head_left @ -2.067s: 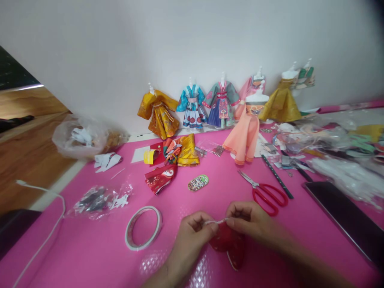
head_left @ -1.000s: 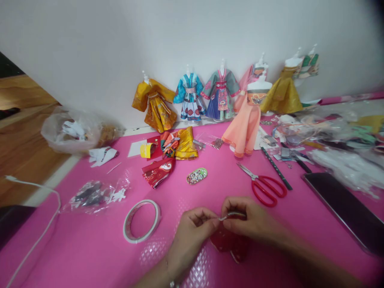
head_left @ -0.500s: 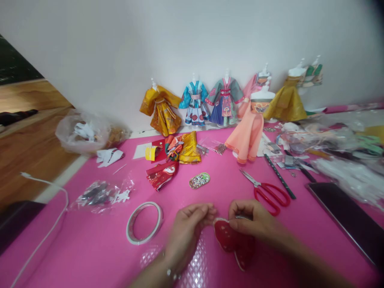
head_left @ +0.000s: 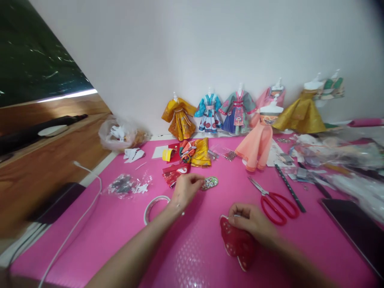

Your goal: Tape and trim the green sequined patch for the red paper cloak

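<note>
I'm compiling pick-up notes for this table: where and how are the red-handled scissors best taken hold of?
Probably take the scissors by their red loops, coming from the near right. They lie flat, loops nearer the camera, blades pointing away and left. The right hand is close by but holds a red fabric piece.

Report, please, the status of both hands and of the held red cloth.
Left hand at small speckled oval, contact unclear. Right hand pinching white-edged red cloth. Red-handled scissors lying close by.
</note>
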`<move>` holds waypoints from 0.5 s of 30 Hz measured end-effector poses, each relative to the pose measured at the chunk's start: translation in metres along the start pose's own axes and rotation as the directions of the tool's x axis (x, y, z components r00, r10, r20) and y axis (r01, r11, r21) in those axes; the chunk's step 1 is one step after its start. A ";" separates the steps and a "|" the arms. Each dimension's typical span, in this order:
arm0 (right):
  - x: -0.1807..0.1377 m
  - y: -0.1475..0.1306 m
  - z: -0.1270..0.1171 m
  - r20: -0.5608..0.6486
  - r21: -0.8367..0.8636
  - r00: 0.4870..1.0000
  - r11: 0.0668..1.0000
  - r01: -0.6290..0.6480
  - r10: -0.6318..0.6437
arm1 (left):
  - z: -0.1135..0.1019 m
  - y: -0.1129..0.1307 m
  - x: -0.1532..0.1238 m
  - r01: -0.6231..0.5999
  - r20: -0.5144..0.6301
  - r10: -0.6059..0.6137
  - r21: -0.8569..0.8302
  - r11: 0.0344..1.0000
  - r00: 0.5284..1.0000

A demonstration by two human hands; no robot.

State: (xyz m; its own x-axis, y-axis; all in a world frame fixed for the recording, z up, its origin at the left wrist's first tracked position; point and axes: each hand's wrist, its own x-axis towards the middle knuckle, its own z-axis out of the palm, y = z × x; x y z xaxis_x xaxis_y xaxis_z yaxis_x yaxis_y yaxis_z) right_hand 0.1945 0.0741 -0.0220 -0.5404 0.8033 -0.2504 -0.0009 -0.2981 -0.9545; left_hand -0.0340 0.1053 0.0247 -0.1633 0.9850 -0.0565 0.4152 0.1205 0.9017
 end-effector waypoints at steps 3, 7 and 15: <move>0.000 0.000 -0.002 -0.009 -0.001 1.000 1.000 0.001 -0.001 | 0.009 0.004 0.020 -0.051 0.065 0.040 0.172 0.984 0.997; -0.001 -0.005 -0.003 -0.022 0.011 1.000 1.000 0.004 -0.004 | 0.017 0.008 0.032 -0.121 0.151 0.082 0.273 0.954 0.985; -0.005 -0.024 -0.004 0.008 0.047 1.000 0.999 0.016 -0.016 | 0.018 0.014 -0.005 -0.165 0.186 0.152 0.060 0.984 0.971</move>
State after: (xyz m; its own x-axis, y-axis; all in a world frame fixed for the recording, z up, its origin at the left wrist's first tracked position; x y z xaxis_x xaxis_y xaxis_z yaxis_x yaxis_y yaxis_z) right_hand 0.2007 0.0794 0.0016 -0.5471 0.8038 -0.2337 -0.0489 -0.3093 -0.9497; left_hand -0.0113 0.1044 0.0299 0.0710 0.9975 0.0024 0.4894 -0.0369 0.8713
